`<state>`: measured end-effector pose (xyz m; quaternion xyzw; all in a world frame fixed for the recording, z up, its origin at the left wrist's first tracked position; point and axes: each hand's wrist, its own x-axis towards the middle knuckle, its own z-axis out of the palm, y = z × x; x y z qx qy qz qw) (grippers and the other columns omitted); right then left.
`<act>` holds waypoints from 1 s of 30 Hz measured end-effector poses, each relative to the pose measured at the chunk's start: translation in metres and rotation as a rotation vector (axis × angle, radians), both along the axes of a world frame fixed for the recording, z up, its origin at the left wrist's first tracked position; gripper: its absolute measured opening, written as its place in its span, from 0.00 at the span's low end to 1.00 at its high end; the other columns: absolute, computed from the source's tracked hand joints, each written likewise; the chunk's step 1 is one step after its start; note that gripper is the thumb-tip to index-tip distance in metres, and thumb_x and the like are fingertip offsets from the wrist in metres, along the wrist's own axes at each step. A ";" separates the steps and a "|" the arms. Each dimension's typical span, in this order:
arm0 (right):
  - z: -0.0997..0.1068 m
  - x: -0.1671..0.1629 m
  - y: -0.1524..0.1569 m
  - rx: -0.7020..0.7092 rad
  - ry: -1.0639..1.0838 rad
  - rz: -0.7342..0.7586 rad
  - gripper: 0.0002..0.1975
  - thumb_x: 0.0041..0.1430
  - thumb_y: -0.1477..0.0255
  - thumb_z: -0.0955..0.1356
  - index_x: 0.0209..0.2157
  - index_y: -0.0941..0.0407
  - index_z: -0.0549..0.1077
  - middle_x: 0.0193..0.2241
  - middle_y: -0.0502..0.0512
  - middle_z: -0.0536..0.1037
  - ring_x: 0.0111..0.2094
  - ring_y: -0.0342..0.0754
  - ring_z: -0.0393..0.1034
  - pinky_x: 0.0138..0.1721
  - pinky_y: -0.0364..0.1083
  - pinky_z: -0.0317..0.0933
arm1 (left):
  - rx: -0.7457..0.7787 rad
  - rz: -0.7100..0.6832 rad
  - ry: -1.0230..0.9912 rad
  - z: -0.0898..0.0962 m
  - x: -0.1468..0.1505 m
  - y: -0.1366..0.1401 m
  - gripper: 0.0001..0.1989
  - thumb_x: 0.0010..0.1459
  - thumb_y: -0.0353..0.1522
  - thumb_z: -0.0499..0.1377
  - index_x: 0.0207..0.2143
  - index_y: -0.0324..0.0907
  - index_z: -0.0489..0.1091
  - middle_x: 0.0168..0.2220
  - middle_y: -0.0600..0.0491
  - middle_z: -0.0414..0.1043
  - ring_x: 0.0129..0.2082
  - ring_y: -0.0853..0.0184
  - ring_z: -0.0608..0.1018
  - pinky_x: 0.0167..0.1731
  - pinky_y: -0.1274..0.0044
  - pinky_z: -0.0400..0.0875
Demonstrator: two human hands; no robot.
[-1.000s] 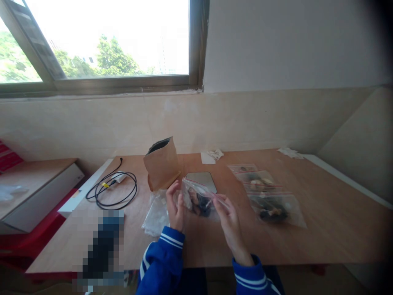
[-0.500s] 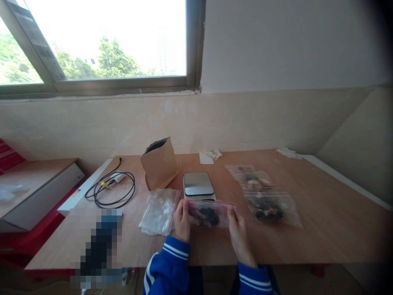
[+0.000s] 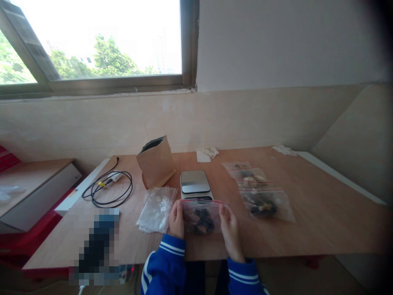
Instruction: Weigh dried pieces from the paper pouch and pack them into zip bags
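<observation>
Resting between left hand (image 3: 176,219) and right hand (image 3: 229,225) — filled zip bag (image 3: 201,217).

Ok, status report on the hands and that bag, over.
Left hand and right hand grip the ends of the filled zip bag. Bag sits low over the table, just in front of the scale. Nothing blocking.

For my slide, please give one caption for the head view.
Both hands, left hand and right hand, hold a filled zip bag before a scale.
</observation>
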<state>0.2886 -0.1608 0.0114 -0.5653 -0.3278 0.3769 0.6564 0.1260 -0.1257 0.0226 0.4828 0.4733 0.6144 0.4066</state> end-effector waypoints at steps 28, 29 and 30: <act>0.002 0.027 -0.006 0.062 -0.278 0.041 0.26 0.56 0.50 0.63 0.40 0.57 0.77 0.40 0.61 0.80 0.44 0.56 0.73 0.48 0.51 0.63 | 0.214 0.209 0.164 0.001 -0.001 -0.010 0.11 0.58 0.38 0.57 0.38 0.40 0.72 0.36 0.49 0.74 0.34 0.66 0.76 0.33 0.75 0.72; 0.001 0.028 -0.005 0.067 -0.291 0.040 0.26 0.56 0.50 0.63 0.40 0.57 0.77 0.40 0.61 0.80 0.44 0.56 0.73 0.49 0.52 0.63 | 0.209 0.208 0.155 0.000 -0.001 -0.010 0.11 0.58 0.38 0.57 0.37 0.40 0.71 0.35 0.49 0.74 0.33 0.67 0.76 0.33 0.75 0.72; -0.001 0.029 -0.005 0.068 -0.301 0.033 0.26 0.56 0.50 0.63 0.40 0.57 0.77 0.40 0.61 0.80 0.45 0.56 0.73 0.49 0.52 0.63 | 0.208 0.203 0.154 -0.001 -0.001 -0.010 0.10 0.58 0.38 0.58 0.37 0.40 0.71 0.35 0.50 0.73 0.33 0.67 0.76 0.32 0.75 0.72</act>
